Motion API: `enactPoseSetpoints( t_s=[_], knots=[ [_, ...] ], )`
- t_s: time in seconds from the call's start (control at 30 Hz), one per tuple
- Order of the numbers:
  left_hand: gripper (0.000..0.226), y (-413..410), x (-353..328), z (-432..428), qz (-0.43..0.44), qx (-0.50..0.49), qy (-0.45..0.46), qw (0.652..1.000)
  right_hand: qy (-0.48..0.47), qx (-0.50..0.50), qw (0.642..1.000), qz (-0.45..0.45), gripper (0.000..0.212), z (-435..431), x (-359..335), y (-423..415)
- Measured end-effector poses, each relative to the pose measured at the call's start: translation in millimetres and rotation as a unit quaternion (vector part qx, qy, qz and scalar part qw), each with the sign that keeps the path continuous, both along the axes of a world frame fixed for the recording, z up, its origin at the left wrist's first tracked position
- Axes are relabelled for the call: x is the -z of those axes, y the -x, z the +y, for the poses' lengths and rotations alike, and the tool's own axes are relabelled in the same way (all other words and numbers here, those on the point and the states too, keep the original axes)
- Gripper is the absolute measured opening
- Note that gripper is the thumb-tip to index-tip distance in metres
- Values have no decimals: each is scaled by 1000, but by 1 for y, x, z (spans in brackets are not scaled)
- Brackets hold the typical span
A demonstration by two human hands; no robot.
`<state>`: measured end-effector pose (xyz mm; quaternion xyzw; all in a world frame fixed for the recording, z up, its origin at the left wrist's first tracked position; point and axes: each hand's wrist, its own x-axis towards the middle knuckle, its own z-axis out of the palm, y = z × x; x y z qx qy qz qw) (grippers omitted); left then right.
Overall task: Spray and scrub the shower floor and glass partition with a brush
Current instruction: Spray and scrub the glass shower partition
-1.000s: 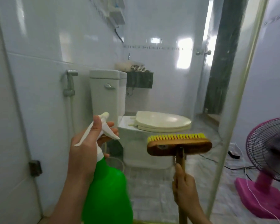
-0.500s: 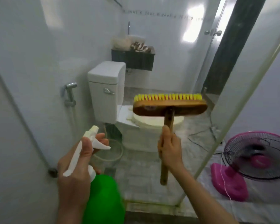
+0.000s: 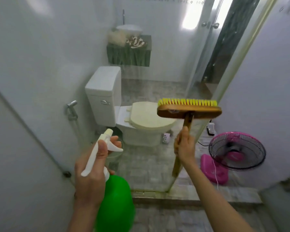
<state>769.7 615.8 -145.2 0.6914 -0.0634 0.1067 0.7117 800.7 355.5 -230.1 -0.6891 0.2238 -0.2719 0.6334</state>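
Note:
My left hand (image 3: 90,178) grips the white trigger head of a green spray bottle (image 3: 115,203), nozzle pointing up and away at the glass partition (image 3: 157,81). My right hand (image 3: 184,146) holds the wooden handle of a scrub brush (image 3: 189,110). The brush's head is raised level, its yellow bristles pointing at the glass. The glass stands right in front of me, wet with streaks, its metal edge (image 3: 224,91) running down to the sill. The grey tiled shower floor (image 3: 166,218) lies below my arms.
Behind the glass stand a white toilet (image 3: 137,124), a hose sprayer (image 3: 71,109) on the left wall and a dark shelf (image 3: 129,54). A pink floor fan (image 3: 236,151) with a cable sits to the right. White tiled walls close in left and right.
The view has tilted down. The brush head went from centre to the right and now stands lower against the glass. My left hand with the bottle stays low at the left.

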Motion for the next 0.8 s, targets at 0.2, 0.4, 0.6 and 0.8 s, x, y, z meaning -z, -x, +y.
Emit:
enactPoseSetpoints(
  t_s=[0.2,0.4,0.6,0.8],
  knots=[
    [61,7,-59,-22,-8,2,0,1000,-31,-46,998,36,73,-17,-5,41],
    [52,7,-117,-41,-18,16,-18,1000,-3,-45,999,3,57,-29,-122,17],
    [52,7,-169,-49,-29,17,0,999,-26,-71,997,18,63,-27,-128,43],
    [78,3,-204,-50,-42,14,8,999,10,-52,997,-48,63,-23,-233,10]
  ],
)
